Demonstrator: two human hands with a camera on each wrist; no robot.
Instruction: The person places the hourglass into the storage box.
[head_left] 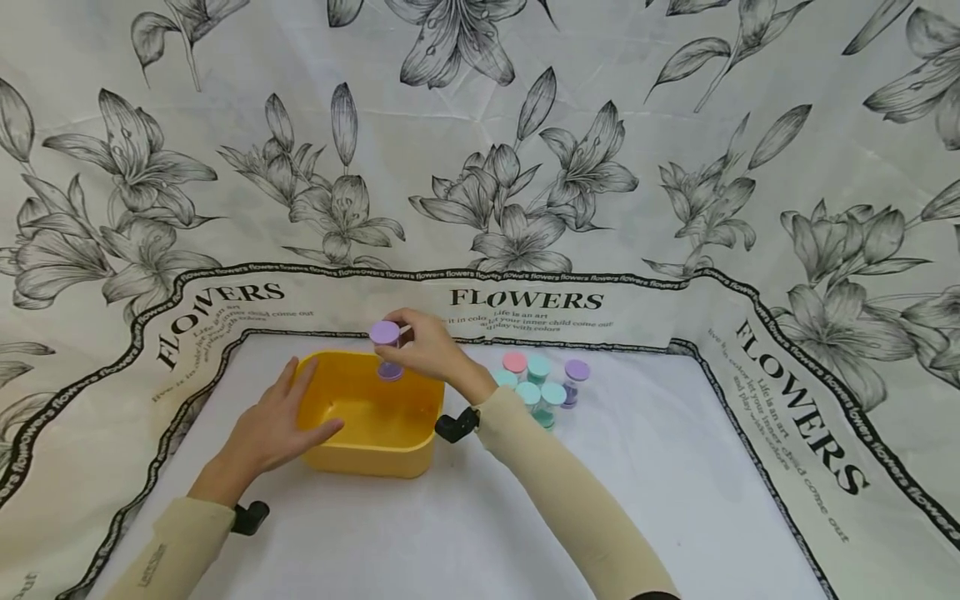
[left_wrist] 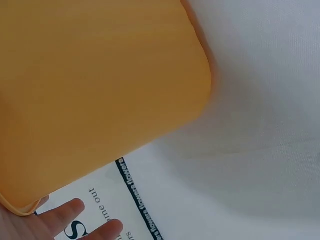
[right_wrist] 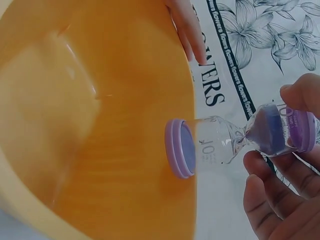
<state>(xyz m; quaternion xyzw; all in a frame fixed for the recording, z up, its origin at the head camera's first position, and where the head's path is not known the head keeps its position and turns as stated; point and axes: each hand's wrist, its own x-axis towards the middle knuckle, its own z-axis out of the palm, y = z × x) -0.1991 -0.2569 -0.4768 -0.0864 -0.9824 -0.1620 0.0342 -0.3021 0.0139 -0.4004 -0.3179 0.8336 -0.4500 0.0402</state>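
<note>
A small hourglass with purple caps and purple sand is pinched at one end by my right hand. It is held over the far right part of a yellow plastic bin; in the right wrist view its free cap is near the bin's rim. My left hand rests at the bin's left side, fingers extended along the rim and thumb over the near edge. The left wrist view shows the bin's outer wall and a few fingertips. What I see of the bin's inside is bare yellow.
Right of the bin stands a cluster of hourglasses: several with teal caps, one with a pink cap and one with a purple cap. A white cloth covers the table, and a flower-printed curtain rises behind.
</note>
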